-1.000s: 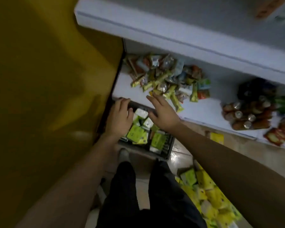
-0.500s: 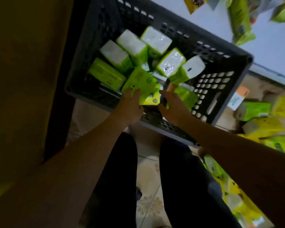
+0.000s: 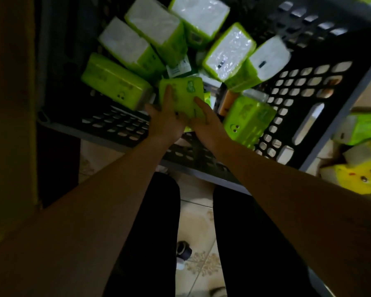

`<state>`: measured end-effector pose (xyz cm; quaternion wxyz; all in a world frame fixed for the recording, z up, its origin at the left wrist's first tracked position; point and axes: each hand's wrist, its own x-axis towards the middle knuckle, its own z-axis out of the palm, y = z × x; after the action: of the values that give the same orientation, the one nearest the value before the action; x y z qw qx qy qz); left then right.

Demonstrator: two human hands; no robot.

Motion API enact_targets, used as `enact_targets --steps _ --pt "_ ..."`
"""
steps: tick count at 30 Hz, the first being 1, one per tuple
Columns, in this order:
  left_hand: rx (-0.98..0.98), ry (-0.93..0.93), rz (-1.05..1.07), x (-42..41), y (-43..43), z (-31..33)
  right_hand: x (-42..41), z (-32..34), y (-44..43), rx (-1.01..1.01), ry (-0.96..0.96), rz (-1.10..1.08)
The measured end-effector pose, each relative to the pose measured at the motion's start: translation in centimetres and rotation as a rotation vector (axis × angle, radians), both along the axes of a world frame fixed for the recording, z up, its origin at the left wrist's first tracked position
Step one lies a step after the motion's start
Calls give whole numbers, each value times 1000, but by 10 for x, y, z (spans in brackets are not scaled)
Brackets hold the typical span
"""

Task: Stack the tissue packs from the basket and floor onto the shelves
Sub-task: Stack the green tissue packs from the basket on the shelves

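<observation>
Both hands meet on one green tissue pack (image 3: 181, 95) just inside the near edge of the basket (image 3: 308, 123). The left hand (image 3: 166, 120) and the right hand (image 3: 207, 125) pinch its near end, one digit of each laid on its top face and the rest hidden beneath. Other packs (image 3: 116, 82) lie jumbled toward the far edge, and loose packs (image 3: 364, 129) sit on the floor (image 3: 195, 219) past the right edge. The held pack looks light and soft, its film wrap probably slippery. Squeezing its long sides should hold it best.
</observation>
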<state>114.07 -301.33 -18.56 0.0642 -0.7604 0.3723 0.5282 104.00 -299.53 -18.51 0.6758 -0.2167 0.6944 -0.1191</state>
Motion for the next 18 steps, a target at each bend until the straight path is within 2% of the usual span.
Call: enact_targets --steps 4,9,15,18 --pt "-31 217 232 -5 -4 17 -19 19 -4 4 46 -121" --pt "-54 293 409 -8 -17 66 -28 66 -4 -34 103 -188" --pt "-93 289 473 0 -32 185 -20 176 -16 -143 208 -186" --pt "-78 312 553 7 -37 266 -18 261 -22 -185 274 -192"
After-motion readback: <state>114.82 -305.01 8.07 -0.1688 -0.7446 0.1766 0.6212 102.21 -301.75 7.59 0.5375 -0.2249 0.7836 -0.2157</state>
